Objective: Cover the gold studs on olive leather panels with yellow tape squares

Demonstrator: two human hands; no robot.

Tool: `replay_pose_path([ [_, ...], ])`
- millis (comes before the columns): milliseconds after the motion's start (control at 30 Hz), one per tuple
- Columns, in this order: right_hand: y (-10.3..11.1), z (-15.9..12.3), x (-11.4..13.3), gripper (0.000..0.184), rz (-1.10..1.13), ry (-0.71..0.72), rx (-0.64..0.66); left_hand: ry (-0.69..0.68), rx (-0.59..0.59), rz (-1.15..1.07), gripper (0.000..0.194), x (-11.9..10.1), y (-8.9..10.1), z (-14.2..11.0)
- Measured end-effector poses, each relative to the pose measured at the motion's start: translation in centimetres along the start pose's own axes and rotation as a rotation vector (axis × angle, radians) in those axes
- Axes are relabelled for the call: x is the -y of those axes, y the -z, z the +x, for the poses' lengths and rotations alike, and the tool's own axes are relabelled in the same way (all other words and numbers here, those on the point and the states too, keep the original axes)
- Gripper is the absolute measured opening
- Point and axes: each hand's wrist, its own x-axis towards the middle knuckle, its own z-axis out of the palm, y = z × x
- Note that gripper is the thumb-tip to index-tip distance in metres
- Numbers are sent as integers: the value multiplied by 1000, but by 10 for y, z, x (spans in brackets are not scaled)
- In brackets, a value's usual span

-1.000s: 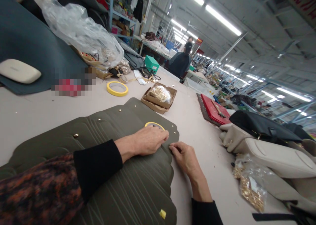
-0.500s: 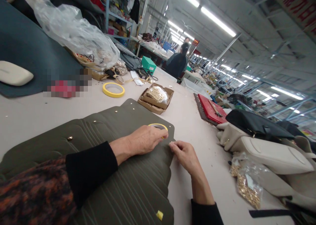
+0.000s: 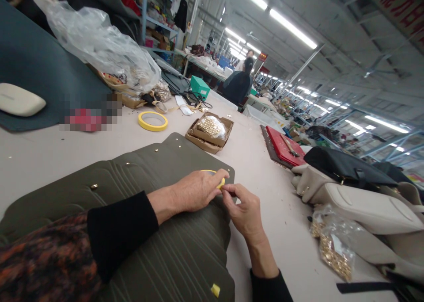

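A stack of dark olive sheet pieces (image 3: 149,235) with small gold studs lies on the pale table. My left hand (image 3: 195,190) rests over the stack, closed round a roll of yellow tape (image 3: 208,172) that its fingers partly cover. Close by at the stack's right edge is my right hand (image 3: 243,207), thumb and forefinger pinched together beside the roll. What those fingertips hold, if anything, is too small to make out. A scrap of yellow tape (image 3: 215,290) sits on the olive material near the bottom.
Beyond the stack are another yellow tape roll (image 3: 152,121) and a cardboard box (image 3: 207,143) of gold studs. Cream bags (image 3: 367,207) and plastic bags of gold hardware (image 3: 334,255) lie at right, with a hammer (image 3: 289,146) on red material. Someone (image 3: 236,85) is in the background.
My right hand has moved up and left, its fingertips now meeting the tape roll beside my left hand. My left hand's fingers have shifted slightly on the roll.
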Motion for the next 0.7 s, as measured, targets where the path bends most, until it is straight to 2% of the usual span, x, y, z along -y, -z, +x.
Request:
replay_pose_path([
  [167,-7,-1,-2,16,-187,105,-78,28,20,31,11,0,2,0],
  [300,-11,-2,4,15,-183,42,-117,31,-10,-9,4,1,1,2],
  [400,-13,0,12,14,-12,-187,-136,11,-58,-45,7,2,-1,3],
  [500,-15,5,12,16,299,-479,-109,-17,-121,-51,10,0,-1,3],
  [633,-11,10,-11,20,502,-719,-187,-36,-215,-70,10,-5,1,-1],
  [700,-4,8,-28,24,555,-796,-195,-21,-189,-37,9,-5,1,-2],
])
